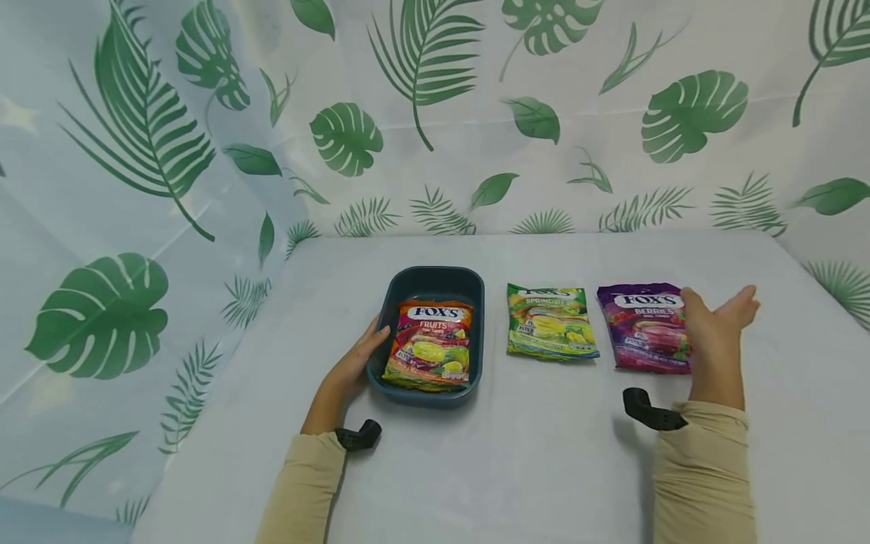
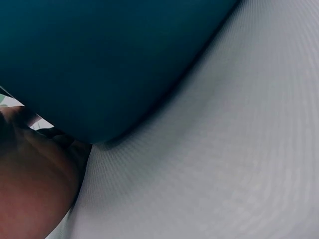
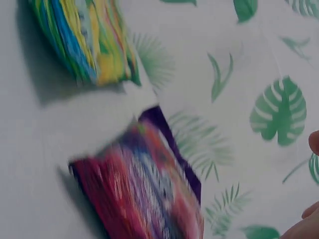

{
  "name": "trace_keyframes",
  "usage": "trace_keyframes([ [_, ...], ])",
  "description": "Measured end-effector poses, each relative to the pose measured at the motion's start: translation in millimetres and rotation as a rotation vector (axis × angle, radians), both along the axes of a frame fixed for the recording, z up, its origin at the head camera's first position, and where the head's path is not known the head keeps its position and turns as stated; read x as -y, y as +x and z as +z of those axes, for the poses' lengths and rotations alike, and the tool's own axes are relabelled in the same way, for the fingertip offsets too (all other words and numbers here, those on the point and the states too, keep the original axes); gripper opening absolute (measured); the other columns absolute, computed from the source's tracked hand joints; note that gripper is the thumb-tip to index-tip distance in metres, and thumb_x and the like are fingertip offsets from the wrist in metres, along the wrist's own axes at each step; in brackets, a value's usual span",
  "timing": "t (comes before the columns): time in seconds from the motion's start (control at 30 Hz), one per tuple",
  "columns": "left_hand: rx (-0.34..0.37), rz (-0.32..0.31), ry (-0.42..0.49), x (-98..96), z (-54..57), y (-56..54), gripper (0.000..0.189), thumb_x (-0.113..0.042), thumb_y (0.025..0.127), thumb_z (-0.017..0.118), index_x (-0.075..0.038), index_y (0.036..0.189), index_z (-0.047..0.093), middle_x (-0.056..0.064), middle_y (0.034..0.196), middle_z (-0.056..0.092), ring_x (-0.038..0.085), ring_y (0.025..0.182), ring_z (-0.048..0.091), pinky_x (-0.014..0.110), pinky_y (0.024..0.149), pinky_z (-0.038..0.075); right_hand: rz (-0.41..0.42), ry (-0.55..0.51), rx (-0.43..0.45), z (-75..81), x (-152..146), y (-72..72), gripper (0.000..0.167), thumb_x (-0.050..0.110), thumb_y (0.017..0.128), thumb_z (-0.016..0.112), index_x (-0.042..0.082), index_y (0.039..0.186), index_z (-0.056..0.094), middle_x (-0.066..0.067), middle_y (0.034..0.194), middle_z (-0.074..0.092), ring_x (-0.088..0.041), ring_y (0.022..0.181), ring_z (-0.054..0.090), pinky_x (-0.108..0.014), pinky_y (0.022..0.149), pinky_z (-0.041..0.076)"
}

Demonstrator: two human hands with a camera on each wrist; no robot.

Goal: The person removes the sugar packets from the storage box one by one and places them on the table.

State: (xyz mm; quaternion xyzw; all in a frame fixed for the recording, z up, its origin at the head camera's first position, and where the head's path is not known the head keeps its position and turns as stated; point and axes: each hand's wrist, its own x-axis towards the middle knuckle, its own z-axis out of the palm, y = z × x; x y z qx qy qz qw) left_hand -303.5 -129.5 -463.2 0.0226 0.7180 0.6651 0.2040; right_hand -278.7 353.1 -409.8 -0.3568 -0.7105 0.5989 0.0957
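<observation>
1. One white backdrop (image 1: 75, 227), printed with green leaves, rises at far left and continues across the rear of the white table (image 1: 516, 461).
2. Left hand (image 1: 348, 370), extending from a beige sleeve (image 1: 299, 491): it grips the left wall of the container, the thumb tip over the rim and the other fingers along the outer wall. These fingers are largely hidden in both the head and left wrist views, so whether they are spread or pressed together cannot be told.
3. Black wrist device (image 1: 360, 436), on the inner side of the left wrist.
4. Dark blue-green container (image 1: 435, 282), rounded at the corners, open at the top and standing on the table.
5. Orange-red "Fruits" packet (image 1: 431, 347), lying face up inside the container, leaning toward its near end.
6. Green-yellow "Spring Tea" packet (image 1: 552, 323), face up on the table, to the right of the container and apart from it.
7. Purple "Berries" packet (image 1: 646, 332), just beside the green-yellow one, its right edge partly covered by the right hand in the head view.
8. Second black wrist device (image 1: 652, 412), on the inner side of the right wrist.
9. Right hand (image 1: 720, 344), above a second beige sleeve (image 1: 703, 476): thumb and fingers are spread apart and pinch nothing; contact with the purple packet cannot be told.
</observation>
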Motion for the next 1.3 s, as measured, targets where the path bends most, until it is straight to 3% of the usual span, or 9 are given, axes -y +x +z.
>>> trace_keyframes([
  [0.2,0.004,0.008,-0.005,-2.6,0.5,1.1,0.061,-0.043,0.095,0.036,-0.034,0.147,0.005,0.004,0.155,0.004,0.032,0.141,0.003,0.055,0.110,0.007,0.123,0.024,-0.064,37.2,65,11.5,0.087,0.050,0.091,0.037,0.034,0.132,-0.037,0.004,0.139,-0.045,-0.030,0.133,-0.027,-0.053,0.109,-0.007],
  [0.4,0.010,0.011,0.005,-1.5,0.4,1.6,0.061,-0.044,0.095,0.037,-0.035,0.146,0.006,0.003,0.155,0.004,0.031,0.141,0.002,0.055,0.110,0.006,0.268,0.061,-0.133,52.4,121,17.0,0.083,0.052,0.091,0.033,0.032,0.134,-0.035,0.004,0.142,-0.041,-0.028,0.132,-0.031,-0.058,0.106,-0.012],
  [0.67,0.001,0.000,0.002,1.0,0.6,1.7,0.061,-0.043,0.095,0.037,-0.034,0.147,0.004,0.004,0.155,0.003,0.032,0.141,0.001,0.055,0.110,0.006,0.509,0.063,-0.304,44.9,192,19.8,0.082,0.059,0.090,0.029,0.027,0.139,-0.029,0.003,0.147,-0.033,-0.020,0.135,-0.028,-0.053,0.109,-0.013],
  [0.9,0.005,-0.007,-0.011,-0.4,0.5,1.0,0.062,-0.044,0.095,0.037,-0.036,0.146,0.004,0.002,0.155,0.002,0.031,0.141,0.000,0.056,0.110,0.006,0.636,0.097,-0.261,39.5,222,24.4,0.077,0.056,0.093,0.026,0.026,0.141,-0.026,0.001,0.149,-0.027,-0.023,0.138,-0.024,-0.059,0.107,-0.009],
  [1.3,0.002,-0.016,0.006,-1.8,1.0,-0.3,0.062,-0.043,0.095,0.037,-0.035,0.146,0.004,0.002,0.155,0.003,0.030,0.142,0.002,0.054,0.110,0.008,0.758,0.005,-0.240,31.8,246,27.6,0.076,0.053,0.094,0.027,0.024,0.142,-0.024,-0.003,0.150,-0.025,-0.026,0.137,-0.024,-0.063,0.105,-0.008],
])
